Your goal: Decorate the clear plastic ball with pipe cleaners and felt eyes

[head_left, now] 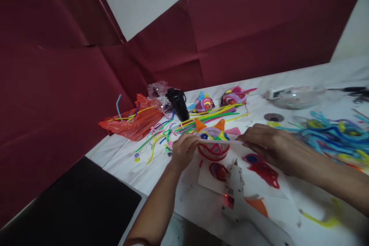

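Note:
A pale, straight strip that looks like a pipe cleaner [215, 142] is stretched level between my hands. My left hand [184, 150] pinches its left end, and the fingers of my right hand [266, 144] are closed on the other. Just behind the strip is a colourful mask [213, 153] with orange pointed ears and a red-outlined lower part. Below the hands lies a white glue gun [235, 188], its nozzle pointing away from me and a red light glowing. Near it are a red-and-blue shaped piece [263, 170] and a red-rimmed round piece [218, 171].
Behind are loose pipe cleaners [207, 117], a black bottle [178, 104], two decorated pieces [204, 103] and a red plastic bag [138, 121]. To the right sit a blue pipe-cleaner pile [337, 132], a roll of tape [273, 117] and a clear plastic package [300, 98].

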A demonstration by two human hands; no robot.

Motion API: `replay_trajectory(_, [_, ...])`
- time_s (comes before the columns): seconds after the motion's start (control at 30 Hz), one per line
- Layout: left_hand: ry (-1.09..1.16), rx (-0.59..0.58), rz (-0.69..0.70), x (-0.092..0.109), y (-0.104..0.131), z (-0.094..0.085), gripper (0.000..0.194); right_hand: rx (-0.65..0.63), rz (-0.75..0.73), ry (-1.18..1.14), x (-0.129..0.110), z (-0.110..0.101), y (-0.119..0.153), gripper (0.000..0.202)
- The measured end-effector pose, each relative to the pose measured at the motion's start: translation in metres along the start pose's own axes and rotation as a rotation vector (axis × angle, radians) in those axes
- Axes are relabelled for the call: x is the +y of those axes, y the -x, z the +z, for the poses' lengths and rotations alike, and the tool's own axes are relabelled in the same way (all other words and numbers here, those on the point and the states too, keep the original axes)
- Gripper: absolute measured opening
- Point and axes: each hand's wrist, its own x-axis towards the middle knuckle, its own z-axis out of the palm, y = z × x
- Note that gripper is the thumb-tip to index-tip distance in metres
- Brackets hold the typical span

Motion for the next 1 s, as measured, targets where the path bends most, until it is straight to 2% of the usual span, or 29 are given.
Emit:
replay_trajectory(0.17, [-0.012,-0.005,0.042,-0.004,0.001,-0.001,0.013,-0.104,0.072,-0.026,-0.004,-0.004,-0.002,0.032])
replay_trajectory(0.43, [0.007,0.016,0.04,-0.005,-0.001,-0.002,0.021,-0.17,0.112,-0.011,-0.01,-0.001,-0.004,0.036])
replay_trajectory(0.6, [0.033,0.013,0.012,-0.006,0.0,0.0,0.024,-0.129,0.113,-0.041,-0.01,0.001,-0.004,0.033])
replay_trajectory(1.0, [0.052,0.023,0.005,-0.003,0.0,0.006,0.008,-0.12,0.181,-0.007,-0.011,-0.002,-0.002,0.034])
